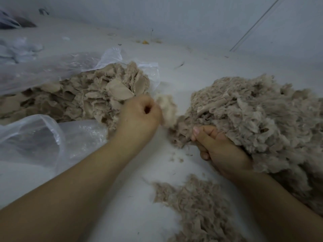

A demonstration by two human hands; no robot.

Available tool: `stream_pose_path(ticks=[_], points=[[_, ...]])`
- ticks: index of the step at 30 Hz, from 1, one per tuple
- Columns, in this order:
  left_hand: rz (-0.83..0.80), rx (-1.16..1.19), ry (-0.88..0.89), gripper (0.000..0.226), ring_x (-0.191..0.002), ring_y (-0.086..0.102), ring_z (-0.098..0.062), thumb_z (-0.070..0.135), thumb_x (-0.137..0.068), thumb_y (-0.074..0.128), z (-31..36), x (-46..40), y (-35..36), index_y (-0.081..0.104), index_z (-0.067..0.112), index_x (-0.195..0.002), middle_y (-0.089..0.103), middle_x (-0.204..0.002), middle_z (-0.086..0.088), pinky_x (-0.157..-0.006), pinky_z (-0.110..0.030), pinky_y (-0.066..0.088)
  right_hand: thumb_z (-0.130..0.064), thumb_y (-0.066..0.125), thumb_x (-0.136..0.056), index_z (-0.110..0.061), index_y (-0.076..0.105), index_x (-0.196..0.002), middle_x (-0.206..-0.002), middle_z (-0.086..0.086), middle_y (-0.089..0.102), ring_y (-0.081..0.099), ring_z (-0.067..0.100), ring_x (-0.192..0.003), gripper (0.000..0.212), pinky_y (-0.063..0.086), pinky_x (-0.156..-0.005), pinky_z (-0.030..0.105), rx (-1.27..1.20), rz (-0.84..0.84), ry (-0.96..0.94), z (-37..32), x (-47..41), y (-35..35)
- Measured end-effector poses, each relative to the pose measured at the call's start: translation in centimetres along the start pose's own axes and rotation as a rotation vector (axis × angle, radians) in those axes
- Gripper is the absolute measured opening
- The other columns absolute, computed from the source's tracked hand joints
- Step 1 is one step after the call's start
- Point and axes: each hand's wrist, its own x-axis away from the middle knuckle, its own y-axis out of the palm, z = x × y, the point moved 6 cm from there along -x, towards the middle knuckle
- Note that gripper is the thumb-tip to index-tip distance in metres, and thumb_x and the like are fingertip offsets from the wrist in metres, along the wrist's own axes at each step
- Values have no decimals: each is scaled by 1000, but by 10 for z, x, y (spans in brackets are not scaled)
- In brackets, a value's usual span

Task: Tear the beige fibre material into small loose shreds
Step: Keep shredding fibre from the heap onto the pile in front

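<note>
My left hand [139, 116] is curled into a fist at the centre and grips a pale tuft of beige fibre [167, 107], which looks blurred. My right hand [215, 145] lies lower right, fingers curled around fibre at the near edge of a large fluffy heap of shredded fibre [253, 116]. A pile of coarser, flatter beige fibre pieces [83, 96] spills from a clear plastic bag [52, 67] on the left. A smaller patch of loose shreds [192, 203] lies on the floor between my forearms.
The work surface is a pale white floor [139, 198]. A second crumpled clear plastic bag [40, 137] lies near left. A white wall [174, 14] rises behind, with small debris at its base and a thin rod [253, 25] leaning at upper right.
</note>
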Motion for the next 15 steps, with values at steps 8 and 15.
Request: stream_pose_path(ticks=[8, 15], points=[[-32, -969, 498, 13, -53, 55, -32, 3, -71, 57, 25, 5, -1, 48, 11, -66, 57, -64, -12, -46, -24, 18, -30, 42, -99, -27, 62, -119, -52, -14, 33, 21, 4, -45, 29, 25, -41, 18, -79, -108, -10, -3, 1, 3], [-423, -437, 193, 39, -97, 62, -24, 8, -89, 52, -1, 11, 66, 51, 7, -128, 63, -112, -9, -79, -33, 51, -28, 39, -102, -36, 57, -123, -54, -14, 33, 27, 2, -45, 28, 28, -41, 15, -94, -102, 16, -1, 0, 4]])
